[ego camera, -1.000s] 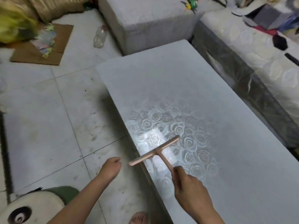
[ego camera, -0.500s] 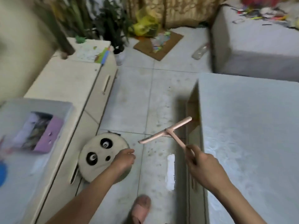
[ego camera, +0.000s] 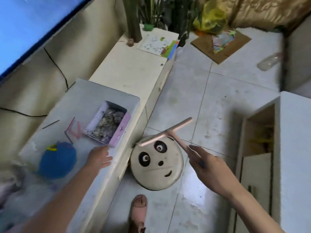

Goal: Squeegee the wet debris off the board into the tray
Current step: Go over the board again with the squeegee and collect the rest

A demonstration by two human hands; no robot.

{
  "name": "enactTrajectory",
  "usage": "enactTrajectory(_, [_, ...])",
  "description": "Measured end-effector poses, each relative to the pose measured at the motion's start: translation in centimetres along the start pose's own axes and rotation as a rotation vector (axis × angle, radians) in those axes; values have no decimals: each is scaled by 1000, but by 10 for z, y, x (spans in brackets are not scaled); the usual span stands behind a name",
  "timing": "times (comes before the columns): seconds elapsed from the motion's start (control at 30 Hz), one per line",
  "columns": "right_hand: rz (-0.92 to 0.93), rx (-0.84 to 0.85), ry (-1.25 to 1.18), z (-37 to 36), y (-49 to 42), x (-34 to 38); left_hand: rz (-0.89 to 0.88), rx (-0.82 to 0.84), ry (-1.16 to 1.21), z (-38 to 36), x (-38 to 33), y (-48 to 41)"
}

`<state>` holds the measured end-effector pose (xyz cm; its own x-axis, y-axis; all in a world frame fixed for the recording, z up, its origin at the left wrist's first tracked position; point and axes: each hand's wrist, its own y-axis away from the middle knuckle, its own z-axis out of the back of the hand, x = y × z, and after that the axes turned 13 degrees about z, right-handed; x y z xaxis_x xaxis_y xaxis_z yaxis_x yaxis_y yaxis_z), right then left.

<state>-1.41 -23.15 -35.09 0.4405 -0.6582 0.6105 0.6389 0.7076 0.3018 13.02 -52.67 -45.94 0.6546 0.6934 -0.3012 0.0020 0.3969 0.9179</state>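
squeegee (ego camera: pixel 165 133) — pink, T-shaped, in the air above the panda stool (ego camera: pixel 156 163) | right hand (ego camera: pixel 207 166) grips its handle | left hand (ego camera: pixel 99 158), fingers loose, just beside the tray (ego camera: pixel 122 130) (greyish debris inside) | board (ego camera: pixel 296 148) — at right

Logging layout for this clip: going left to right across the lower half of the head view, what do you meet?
Blue cloth → left hand → panda stool → right hand holding the squeegee → open cabinet.
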Motion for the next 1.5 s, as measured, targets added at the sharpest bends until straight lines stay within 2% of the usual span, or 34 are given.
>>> enactTrajectory(0.13, [17, 55, 11, -23, -31, 24, 55, 35, 93, 21, -31, -32])
enactTrajectory(0.3, [-63, 73, -34, -42, -64, 49, 124, 66, 163, 31, -61, -81])
enactTrajectory(0.43, [-75, 107, 3, -55, -77, 59, 165, 88, 145, 33, -64, -102])
enactTrajectory(0.6, [-98, 137, -7, -56, -75, 56, 145, 98, 131, 38, -63, -103])
enactTrajectory(0.7, [-156, 98, -35, -50, -66, 45, 101, 111, 103, 35, -58, -91])
enactTrajectory(0.83, [-226, 91, -44, -30, -41, 29, 28, 191, 51, 21, -61, -54])
enactTrajectory(1.2, [-359, -120, -121, 28, 83, -59, -61, 254, -205, -77, -57, 70])
enactTrajectory(1.37, [-426, -204, -151, 43, 156, -130, -25, 288, -276, -168, -19, 117])
enactTrajectory(1.5, [-508, -201, -201, 53, 207, -191, 13, 297, -317, -242, 14, 142])
